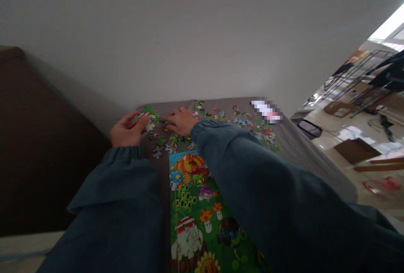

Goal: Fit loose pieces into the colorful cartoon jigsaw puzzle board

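Grey cloth [284,146] carries loose jigsaw pieces [221,123] at 12 o'clock, w/ colourful cartoon puzzle picture [192,197] at 6 o'clock from them. L hand [128,129] half-curled, fingers on red-and-white piece [143,116], seemingly pinching it. R hand [181,121] fingers down among pieces, hold unclear. Dark-blue sleeves [116,205] on both arms. Blurred white item [267,111] approx 2 o'clock.

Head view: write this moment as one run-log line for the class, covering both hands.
left hand: at green jigsaw pieces | right hand: touching loose pieces | below: cartoon puzzle picture
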{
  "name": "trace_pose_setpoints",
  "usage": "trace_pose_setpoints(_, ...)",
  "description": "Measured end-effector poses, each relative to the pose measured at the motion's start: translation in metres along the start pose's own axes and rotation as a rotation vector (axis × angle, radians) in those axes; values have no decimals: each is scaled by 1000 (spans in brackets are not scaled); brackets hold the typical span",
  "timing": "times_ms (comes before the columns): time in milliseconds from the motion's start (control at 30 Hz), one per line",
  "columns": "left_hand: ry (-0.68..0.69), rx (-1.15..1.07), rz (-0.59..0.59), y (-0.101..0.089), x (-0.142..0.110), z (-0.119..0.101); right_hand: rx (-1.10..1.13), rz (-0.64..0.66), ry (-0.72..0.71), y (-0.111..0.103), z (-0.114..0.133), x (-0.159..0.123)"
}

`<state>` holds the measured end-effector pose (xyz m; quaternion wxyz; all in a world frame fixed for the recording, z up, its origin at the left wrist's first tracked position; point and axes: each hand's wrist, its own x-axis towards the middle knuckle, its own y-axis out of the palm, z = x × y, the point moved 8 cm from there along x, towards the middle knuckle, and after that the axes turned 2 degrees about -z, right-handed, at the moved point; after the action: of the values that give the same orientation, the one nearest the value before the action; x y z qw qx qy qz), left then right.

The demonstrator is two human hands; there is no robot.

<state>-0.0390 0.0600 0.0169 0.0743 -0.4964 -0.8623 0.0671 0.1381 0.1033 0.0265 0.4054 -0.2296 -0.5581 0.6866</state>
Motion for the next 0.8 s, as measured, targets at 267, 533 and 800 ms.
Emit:
trace_pose_setpoints(267, 29, -37, -8, -2, 3, 3, -2, 45, -10, -10, 7, 14)
trace_pose_setpoints(533, 18, -20, 29, 4, -4, -2, 461, -258, 30, -130, -51, -86)
trace_pose_setpoints(800, 21, 61, 57, 12, -17, -10, 735, -54, 265, -90, -62, -218)
